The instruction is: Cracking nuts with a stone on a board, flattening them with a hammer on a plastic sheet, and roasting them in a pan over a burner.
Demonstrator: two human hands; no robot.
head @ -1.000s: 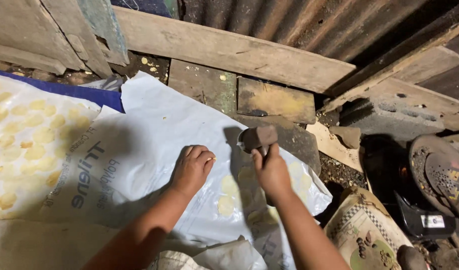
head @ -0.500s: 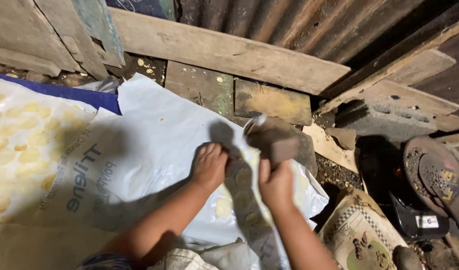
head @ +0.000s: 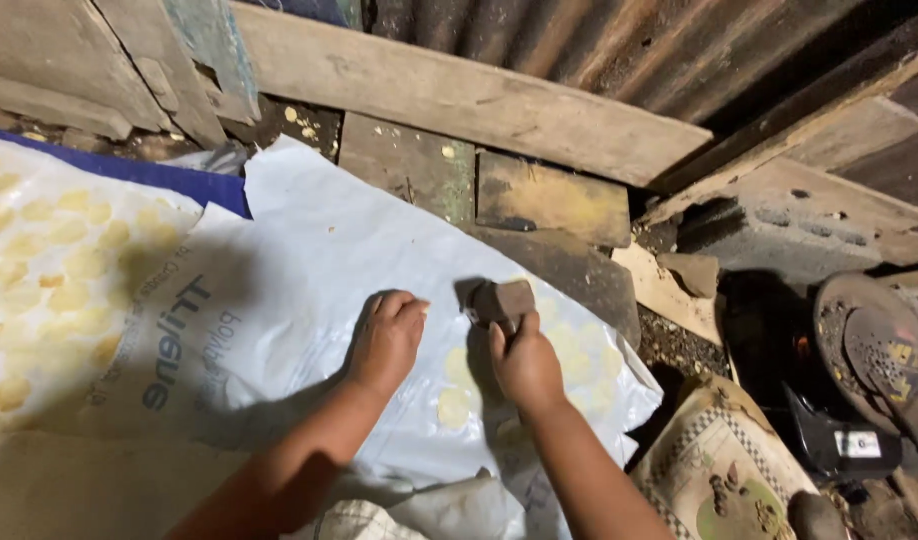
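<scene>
Corrugated metal and rough planks [head: 459, 95] wall in a cluttered floor spread with a white plastic sheet [head: 309, 260]. At its near edge the right hand [head: 524, 365] is clenched around a small brown block [head: 501, 300], held just above the sheet – a second ago it was raised higher, so it has come down toward the plastic. Pale yellow flattened discs [head: 457, 405] lie under and around it. The left hand [head: 387, 340] lies just beside, fingers curled, knuckles pressing the sheet flat and grasping nothing; it has barely shifted. That drop looks like one stroke of a repeated pressing motion. Farther left, many more yellow discs [head: 39, 270] show under the sheet. To the right sit a worn sandal [head: 879, 350] and a patterned sack [head: 724, 470].
</scene>
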